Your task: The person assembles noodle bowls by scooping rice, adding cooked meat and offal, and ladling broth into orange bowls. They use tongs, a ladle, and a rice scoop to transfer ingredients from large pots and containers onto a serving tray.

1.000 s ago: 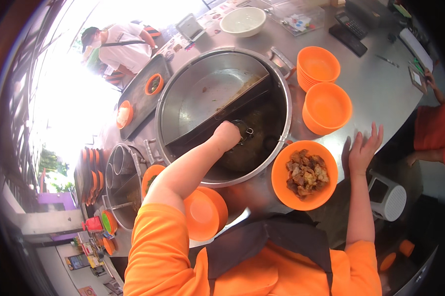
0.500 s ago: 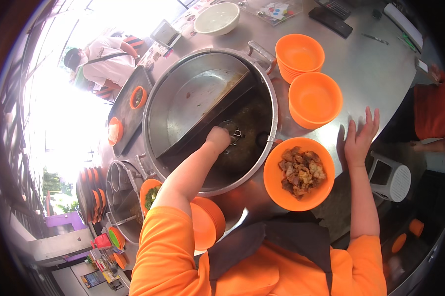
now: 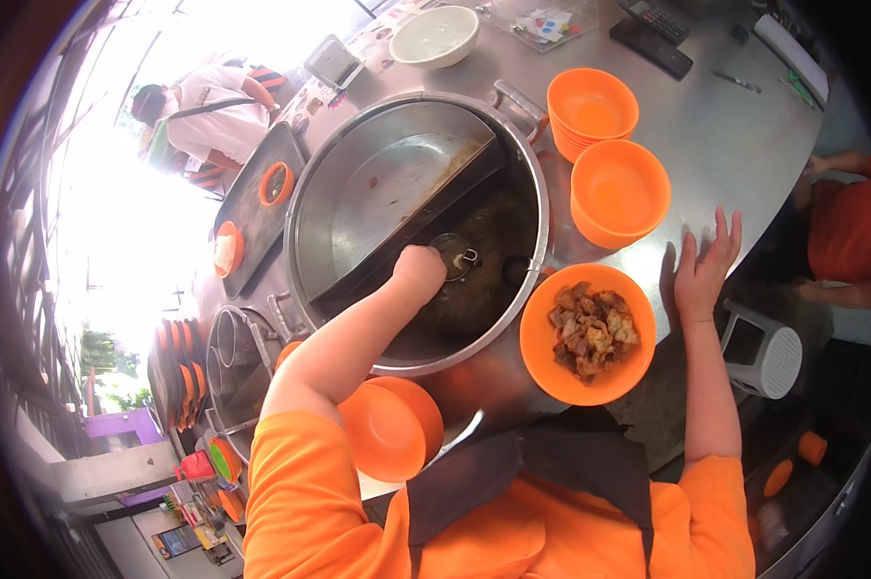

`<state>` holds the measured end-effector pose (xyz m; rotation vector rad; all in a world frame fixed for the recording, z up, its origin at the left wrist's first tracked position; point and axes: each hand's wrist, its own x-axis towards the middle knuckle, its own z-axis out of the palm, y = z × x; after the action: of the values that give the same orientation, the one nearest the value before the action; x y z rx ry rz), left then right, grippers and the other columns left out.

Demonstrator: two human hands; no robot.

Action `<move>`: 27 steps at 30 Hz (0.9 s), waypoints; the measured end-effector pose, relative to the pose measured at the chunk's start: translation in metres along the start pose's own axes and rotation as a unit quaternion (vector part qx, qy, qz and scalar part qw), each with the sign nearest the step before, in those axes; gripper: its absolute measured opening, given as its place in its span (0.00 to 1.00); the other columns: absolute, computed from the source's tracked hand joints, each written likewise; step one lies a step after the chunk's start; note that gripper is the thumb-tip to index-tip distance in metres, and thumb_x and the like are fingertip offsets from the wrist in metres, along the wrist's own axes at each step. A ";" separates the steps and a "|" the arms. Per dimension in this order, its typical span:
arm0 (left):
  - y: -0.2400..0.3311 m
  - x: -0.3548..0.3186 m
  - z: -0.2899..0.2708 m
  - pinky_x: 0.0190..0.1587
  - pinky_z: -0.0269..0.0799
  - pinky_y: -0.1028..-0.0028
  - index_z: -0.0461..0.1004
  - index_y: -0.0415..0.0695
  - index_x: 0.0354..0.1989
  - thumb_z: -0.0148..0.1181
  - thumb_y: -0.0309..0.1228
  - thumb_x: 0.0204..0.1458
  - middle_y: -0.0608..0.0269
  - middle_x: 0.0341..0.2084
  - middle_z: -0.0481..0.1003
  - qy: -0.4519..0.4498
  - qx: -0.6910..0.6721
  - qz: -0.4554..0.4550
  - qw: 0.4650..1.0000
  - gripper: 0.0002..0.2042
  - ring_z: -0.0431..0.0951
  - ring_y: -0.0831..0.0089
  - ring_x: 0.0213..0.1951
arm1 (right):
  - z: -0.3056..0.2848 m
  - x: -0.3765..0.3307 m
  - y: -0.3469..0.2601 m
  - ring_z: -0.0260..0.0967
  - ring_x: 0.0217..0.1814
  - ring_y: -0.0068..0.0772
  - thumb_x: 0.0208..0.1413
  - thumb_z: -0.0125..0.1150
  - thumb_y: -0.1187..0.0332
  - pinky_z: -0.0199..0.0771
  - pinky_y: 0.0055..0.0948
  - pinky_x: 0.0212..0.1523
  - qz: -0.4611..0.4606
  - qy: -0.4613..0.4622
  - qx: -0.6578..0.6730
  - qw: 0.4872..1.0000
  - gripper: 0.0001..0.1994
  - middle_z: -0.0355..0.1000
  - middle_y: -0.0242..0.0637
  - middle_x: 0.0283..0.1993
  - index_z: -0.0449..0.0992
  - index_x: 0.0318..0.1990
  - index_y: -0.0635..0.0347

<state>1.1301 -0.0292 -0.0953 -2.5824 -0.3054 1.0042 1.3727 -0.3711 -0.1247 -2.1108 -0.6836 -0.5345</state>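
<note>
Hands unmoved: left [image 3: 418,273] still grips ladle [image 3: 452,257] in pot [image 3: 512,154]; right [image 3: 703,272] stays spread.

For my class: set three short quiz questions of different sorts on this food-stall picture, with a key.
1. True or false: the right hand rests open on the metal counter.
2. What does the left hand grip inside the big steel pot? A) a ladle B) a knife C) a cloth
3. Fill in: the orange bowl nearest the person holds chunks of ____.

Key:
1. True; the fingers are spread flat and hold nothing.
2. A; the ladle is dipped in dark broth.
3. Meat, brown and chopped.
</note>
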 end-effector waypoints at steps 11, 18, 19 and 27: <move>-0.035 -0.165 -0.065 0.37 0.78 0.66 0.78 0.45 0.45 0.58 0.30 0.53 0.60 0.36 0.77 0.105 -0.030 -0.122 0.987 0.12 0.82 0.62 0.37 | 0.001 -0.007 0.016 0.46 0.74 0.52 0.62 0.54 0.70 0.58 0.43 0.66 -0.008 0.017 0.004 1.000 0.26 0.43 0.51 0.73 0.58 0.67 0.61; -0.020 -0.249 0.000 0.40 0.76 0.63 0.73 0.45 0.51 0.57 0.34 0.57 0.59 0.39 0.76 0.272 -0.248 -0.283 0.886 0.15 0.80 0.59 0.38 | 0.006 -0.008 0.029 0.54 0.71 0.42 0.63 0.50 0.74 0.60 0.38 0.67 0.119 0.052 0.225 0.966 0.25 0.46 0.46 0.72 0.57 0.67 0.65; -0.016 -0.260 0.010 0.41 0.75 0.62 0.74 0.45 0.53 0.57 0.34 0.57 0.58 0.41 0.77 0.300 -0.278 -0.303 0.861 0.16 0.79 0.56 0.39 | 0.003 -0.009 0.029 0.55 0.70 0.42 0.63 0.51 0.74 0.60 0.38 0.66 0.108 0.059 0.202 0.972 0.25 0.47 0.46 0.72 0.57 0.66 0.65; 0.040 -0.346 0.070 0.43 0.74 0.67 0.74 0.40 0.55 0.59 0.28 0.56 0.52 0.41 0.77 0.447 -0.489 -0.407 0.629 0.17 0.79 0.61 0.40 | -0.052 -0.043 0.048 0.55 0.68 0.49 0.61 0.56 0.69 0.54 0.42 0.68 0.026 0.121 -0.036 0.992 0.25 0.60 0.50 0.65 0.62 0.63 0.69</move>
<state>0.8342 -0.1597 0.0509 -2.6810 -1.8483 -1.0690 1.3640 -0.4501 -0.1483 -2.0806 -0.4775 -0.7812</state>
